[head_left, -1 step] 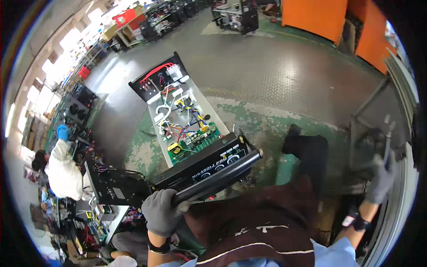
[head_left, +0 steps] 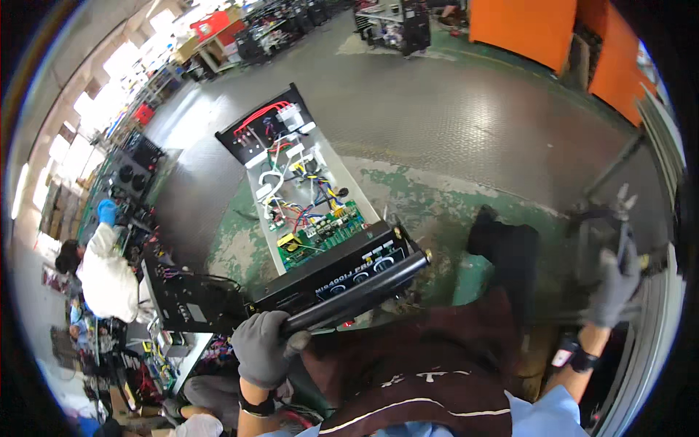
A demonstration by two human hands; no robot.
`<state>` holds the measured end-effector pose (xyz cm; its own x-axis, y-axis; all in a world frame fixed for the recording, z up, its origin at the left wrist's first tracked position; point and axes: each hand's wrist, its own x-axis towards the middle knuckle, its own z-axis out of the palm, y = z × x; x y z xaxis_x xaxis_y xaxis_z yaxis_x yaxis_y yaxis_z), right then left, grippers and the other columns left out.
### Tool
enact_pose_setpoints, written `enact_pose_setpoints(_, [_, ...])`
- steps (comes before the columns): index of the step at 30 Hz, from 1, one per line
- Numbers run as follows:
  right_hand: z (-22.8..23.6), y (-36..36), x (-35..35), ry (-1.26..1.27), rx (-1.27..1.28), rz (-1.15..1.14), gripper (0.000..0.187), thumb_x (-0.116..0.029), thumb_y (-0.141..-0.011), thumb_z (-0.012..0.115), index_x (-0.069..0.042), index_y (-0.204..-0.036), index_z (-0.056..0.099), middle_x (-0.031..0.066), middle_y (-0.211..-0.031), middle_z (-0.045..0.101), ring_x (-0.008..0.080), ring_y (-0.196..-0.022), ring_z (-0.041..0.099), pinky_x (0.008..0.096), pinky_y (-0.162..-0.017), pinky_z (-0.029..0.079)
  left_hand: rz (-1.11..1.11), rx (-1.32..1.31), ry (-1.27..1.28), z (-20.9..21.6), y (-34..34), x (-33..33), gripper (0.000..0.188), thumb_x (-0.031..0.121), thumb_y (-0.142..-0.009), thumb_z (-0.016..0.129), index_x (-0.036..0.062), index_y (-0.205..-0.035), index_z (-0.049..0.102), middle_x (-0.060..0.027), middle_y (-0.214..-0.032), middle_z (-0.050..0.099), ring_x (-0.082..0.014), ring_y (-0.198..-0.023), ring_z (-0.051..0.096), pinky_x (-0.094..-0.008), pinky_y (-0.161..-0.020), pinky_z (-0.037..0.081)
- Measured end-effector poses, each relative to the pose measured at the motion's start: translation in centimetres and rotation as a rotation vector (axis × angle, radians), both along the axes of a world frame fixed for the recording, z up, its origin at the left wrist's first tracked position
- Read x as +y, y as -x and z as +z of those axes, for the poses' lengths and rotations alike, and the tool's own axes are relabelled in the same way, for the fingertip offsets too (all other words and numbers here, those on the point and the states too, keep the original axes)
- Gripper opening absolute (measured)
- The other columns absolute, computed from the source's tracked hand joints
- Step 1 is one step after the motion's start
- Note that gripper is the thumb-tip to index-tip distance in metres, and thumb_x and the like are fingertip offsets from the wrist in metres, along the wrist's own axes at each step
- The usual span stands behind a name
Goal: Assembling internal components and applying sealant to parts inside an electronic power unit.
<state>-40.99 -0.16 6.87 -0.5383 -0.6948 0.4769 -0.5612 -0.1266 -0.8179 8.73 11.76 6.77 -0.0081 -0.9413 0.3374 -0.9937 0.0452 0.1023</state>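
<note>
My left hand (head_left: 261, 349), in a grey glove, is closed around the end of a black bar handle (head_left: 357, 291). This handle runs along the front panel (head_left: 328, 271) of an uncovered black metal machine, which has dials on it. Behind the panel lies the open chassis with a green circuit board (head_left: 320, 237), coloured wires and a black end plate (head_left: 266, 124) with red cables. Off to the right, my gloved right hand (head_left: 613, 291) is raised, its fingers wrapped round a metal hand tool (head_left: 624, 207) with a forked tip; blur hides its exact kind.
A black panel (head_left: 191, 298) stands at the machine's left. Beyond it a person in white (head_left: 108, 277) works beside benches crowded with parts. A metal frame (head_left: 659, 328) runs along my right side. Large orange cabinets (head_left: 517, 33) and a loaded cart (head_left: 393, 25) stand farther off.
My right hand and the tool have shifted slightly left. The whole view has moved a little. My left hand keeps its hold on the handle.
</note>
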Motion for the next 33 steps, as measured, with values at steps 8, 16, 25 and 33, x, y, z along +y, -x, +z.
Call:
enact_pose_setpoints(8, [-6.8, -13.1, -15.0, 0.124, -0.914, 0.853, 0.052, -0.011, -0.07, 0.054, 0.011, -0.117, 0.054, 0.0164, -0.107, 0.062, 0.0288, -0.092, 0.063, 0.0412, -0.085, 0.051, -0.011, 0.279, -0.206, 10.6, 1.9, -4.3, 0.031, 0.031, -0.085, 0.059, 0.0012, -0.093, 0.065, -0.0117, -0.084, 0.065, -0.0266, -0.076, 0.062, -0.0339, -0.067, 0.047])
enact_pose_setpoints(16, [-2.8, -20.8, -17.6, -0.114, -1.192, 1.122, 0.047, -0.013, -0.072, 0.056, 0.007, -0.114, 0.059, 0.0092, -0.1, 0.064, 0.0139, -0.073, 0.059, 0.0291, -0.073, 0.049, -0.147, 0.229, -0.401, 9.1, 9.9, -21.2, 0.035, 0.024, -0.093, 0.047, -0.0022, -0.114, 0.056, -0.0156, -0.08, 0.061, -0.0201, -0.072, 0.061, -0.0346, -0.066, 0.047])
enact_pose_setpoints(25, [-7.6, -18.9, -20.3, -0.198, -1.729, 1.337, 0.037, -0.015, -0.084, 0.049, 0.005, -0.114, 0.054, 0.0164, -0.107, 0.064, 0.023, -0.095, 0.064, 0.0315, -0.081, 0.05, -0.667, 0.421, -0.69, 0.2, 14.6, -32.3, 0.026, 0.023, -0.093, 0.051, 0.001, -0.102, 0.062, -0.0052, -0.069, 0.057, -0.0114, -0.062, 0.054, -0.0272, -0.055, 0.045])
enact_pose_setpoints(33, [-13.0, -14.1, -23.6, -0.334, -0.827, 0.901, 0.035, -0.007, -0.079, 0.059, 0.001, -0.114, 0.061, 0.0003, -0.09, 0.061, 0.0085, -0.081, 0.053, 0.0239, -0.076, 0.044, -0.422, 0.75, -1.07, -2.3, 13.3, -37.2, 0.046, 0.042, -0.095, 0.043, 0.0034, -0.118, 0.056, -0.0054, -0.079, 0.061, -0.0094, -0.067, 0.058, -0.0233, -0.054, 0.045])
